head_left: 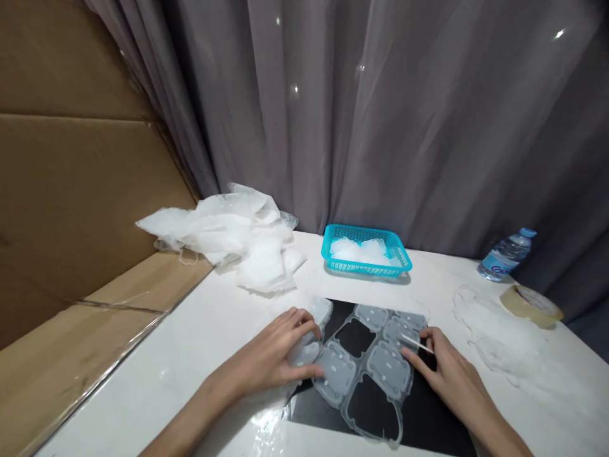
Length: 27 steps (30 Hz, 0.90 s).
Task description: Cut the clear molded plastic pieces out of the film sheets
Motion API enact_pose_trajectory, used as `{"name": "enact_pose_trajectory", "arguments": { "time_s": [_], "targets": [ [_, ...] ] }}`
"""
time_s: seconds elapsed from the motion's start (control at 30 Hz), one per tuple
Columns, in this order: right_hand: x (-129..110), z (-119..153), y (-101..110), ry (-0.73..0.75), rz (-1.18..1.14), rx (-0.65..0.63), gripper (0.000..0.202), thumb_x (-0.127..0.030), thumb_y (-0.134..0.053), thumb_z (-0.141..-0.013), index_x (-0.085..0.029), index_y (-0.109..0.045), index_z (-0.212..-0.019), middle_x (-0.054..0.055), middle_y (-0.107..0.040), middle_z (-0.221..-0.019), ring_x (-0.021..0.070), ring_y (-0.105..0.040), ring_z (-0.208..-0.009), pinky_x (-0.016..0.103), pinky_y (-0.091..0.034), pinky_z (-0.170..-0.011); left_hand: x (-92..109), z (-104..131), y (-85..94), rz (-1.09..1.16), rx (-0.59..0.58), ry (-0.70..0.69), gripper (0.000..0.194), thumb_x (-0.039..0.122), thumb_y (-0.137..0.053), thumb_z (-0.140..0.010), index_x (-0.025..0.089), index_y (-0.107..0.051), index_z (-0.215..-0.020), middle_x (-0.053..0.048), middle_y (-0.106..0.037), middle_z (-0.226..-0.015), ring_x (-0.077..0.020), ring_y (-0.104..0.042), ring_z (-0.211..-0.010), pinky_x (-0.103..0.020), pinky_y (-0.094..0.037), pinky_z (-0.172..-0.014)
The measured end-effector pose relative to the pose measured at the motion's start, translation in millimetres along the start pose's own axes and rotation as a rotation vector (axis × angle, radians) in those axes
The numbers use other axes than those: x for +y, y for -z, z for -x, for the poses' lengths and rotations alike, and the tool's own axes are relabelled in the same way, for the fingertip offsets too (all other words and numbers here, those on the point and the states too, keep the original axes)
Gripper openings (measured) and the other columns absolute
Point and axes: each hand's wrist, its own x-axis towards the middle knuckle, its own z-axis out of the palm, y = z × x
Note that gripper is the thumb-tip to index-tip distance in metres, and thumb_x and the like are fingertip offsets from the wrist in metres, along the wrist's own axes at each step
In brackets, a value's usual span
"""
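A translucent plastic sheet (335, 371) with rounded panels lies on a black mat (428, 416). Some panels are gone, leaving openings where the black shows through. My left hand (276, 352) rests on the sheet's left part, thumb and fingers apart, touching its panels. At the right edge, my right hand (445, 362) is closed around a thin white stick (419, 343), whose tip points left over a panel. Part of the stick is hidden by the fingers.
Behind the mat stands a blue basket (366, 269) holding white translucent pieces. Crumpled white plastic sheets (238, 231) are heaped at the back left beside cardboard (85, 190). To the right are a water bottle (507, 255), a tape roll (530, 306) and cut-out plastic scraps (499, 336).
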Motion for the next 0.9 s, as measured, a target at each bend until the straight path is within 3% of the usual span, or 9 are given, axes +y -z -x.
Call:
{"name": "enact_pose_trajectory", "arguments": {
  "time_s": [0.13, 0.27, 0.4, 0.53, 0.63, 0.8, 0.9],
  "targets": [
    [-8.7, 3.5, 1.6, 0.084, 0.016, 0.03, 0.038, -0.063, -0.057, -0.096, -0.027, -0.055, -0.107, 0.004, -0.066, -0.091, 0.0266, -0.071, -0.076, 0.033, -0.05, -0.062, 0.8, -0.5, -3.1, -0.001, -0.049, -0.041, 0.046, 0.06, -0.068, -0.096, 0.024, -0.065, -0.125, -0.01, -0.061, -0.127, -0.0294, -0.058, -0.118, -0.038, -0.045, -0.103],
    [-50.7, -0.4, 1.3, 0.395, -0.114, -0.146, 0.011, -0.033, -0.053, -0.104, -0.026, -0.06, -0.11, 0.007, -0.068, -0.107, 0.0264, -0.069, -0.099, 0.038, -0.055, -0.085, -3.7, -8.2, -1.3, 0.085, -0.113, -0.051, 0.032, 0.05, -0.057, -0.106, 0.025, -0.068, -0.122, -0.007, -0.068, -0.115, -0.0269, -0.059, -0.114, -0.035, -0.043, -0.103],
    [-112.2, -12.6, -10.4, 0.617, -0.243, -0.302, 0.034, -0.028, -0.062, -0.103, -0.027, -0.054, -0.136, 0.01, -0.061, -0.141, 0.03, -0.056, -0.131, 0.049, -0.045, -0.111, -11.8, -11.8, 2.2, 0.29, -0.148, -0.002, 0.029, 0.047, -0.055, -0.106, 0.023, -0.07, -0.111, -0.005, -0.067, -0.109, -0.0239, -0.06, -0.106, -0.03, -0.045, -0.092],
    [-142.8, -25.1, -25.8, 0.608, -0.319, -0.417, 0.025, -0.021, -0.067, -0.1, -0.024, -0.06, -0.124, 0.006, -0.067, -0.118, 0.024, -0.062, -0.112, 0.039, -0.052, -0.098, -17.6, -10.8, 4.3, 0.37, -0.153, 0.016, 0.03, 0.047, -0.052, -0.106, 0.021, -0.067, -0.108, -0.004, -0.064, -0.105, -0.0207, -0.058, -0.097, -0.028, -0.045, -0.087],
    [-142.5, -28.0, -33.0, 0.608, -0.353, -0.439, 0.008, -0.018, -0.064, -0.102, -0.023, -0.067, -0.108, 0.002, -0.067, -0.098, 0.0214, -0.06, -0.097, 0.033, -0.051, -0.086, -16.7, -11.9, 3.6, 0.394, -0.163, 0.005, 0.031, 0.048, -0.049, -0.107, 0.021, -0.065, -0.108, -0.004, -0.063, -0.106, -0.0204, -0.058, -0.097, -0.028, -0.045, -0.088],
    [-135.1, -22.3, -38.3, 0.627, -0.366, -0.398, 0.014, -0.014, -0.058, -0.104, -0.022, -0.069, -0.098, 0.001, -0.064, -0.086, 0.0211, -0.056, -0.088, 0.031, -0.045, -0.076, -13.3, -16.9, -3.6, 0.429, -0.167, -0.01, 0.034, 0.048, -0.048, -0.108, 0.021, -0.067, -0.102, -0.004, -0.063, -0.101, -0.021, -0.058, -0.097, -0.029, -0.046, -0.089],
    [-132.8, -18.3, -41.3, 0.726, -0.283, -0.379, 0.015, -0.008, -0.059, -0.099, -0.021, -0.065, -0.096, 0.001, -0.064, -0.086, 0.022, -0.054, -0.087, 0.032, -0.042, -0.074, -12.9, -20.1, -10.6, 0.423, -0.156, -0.021, 0.032, 0.046, -0.052, -0.107, 0.02, -0.066, -0.094, -0.003, -0.065, -0.097, -0.022, -0.056, -0.099, -0.03, -0.044, -0.091]
  ]
}}
